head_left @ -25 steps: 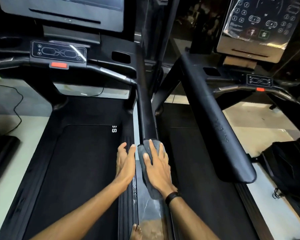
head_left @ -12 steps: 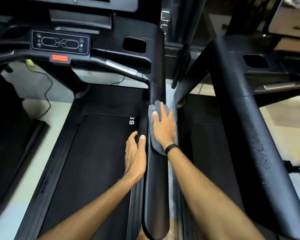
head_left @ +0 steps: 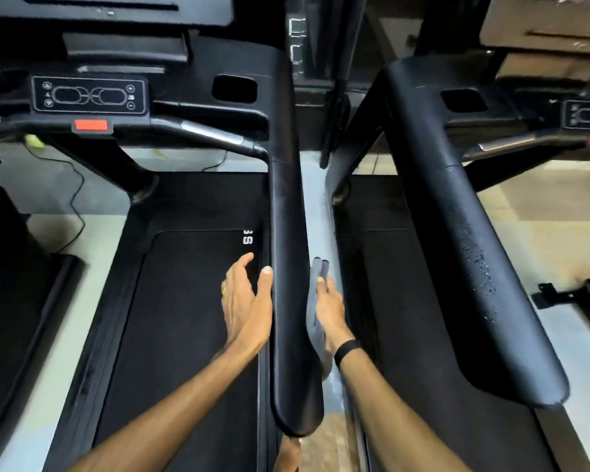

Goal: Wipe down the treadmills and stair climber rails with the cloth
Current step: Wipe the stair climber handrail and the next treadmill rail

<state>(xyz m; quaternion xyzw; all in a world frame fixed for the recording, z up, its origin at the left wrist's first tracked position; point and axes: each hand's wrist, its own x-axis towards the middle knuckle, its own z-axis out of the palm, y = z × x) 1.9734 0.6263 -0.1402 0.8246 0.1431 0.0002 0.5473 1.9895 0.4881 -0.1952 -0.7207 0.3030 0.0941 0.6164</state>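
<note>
Two hands flank the near treadmill's right rail [head_left: 288, 267]; step in hand looks like wiping that rail's outer side. Right hand [head_left: 329, 308] presses the grey cloth [head_left: 315, 321] flat against the rail's outer face, fingers fairly straight, thumb side hidden, so grip on the cloth can't be fully judged; left hand [head_left: 247, 304] is loose, empty, thumb touching the rail's inner edge. Next: likely slide the cloth along to the rail's rounded end, then cross to the droplet-speckled far rail [head_left: 470, 267].
</note>
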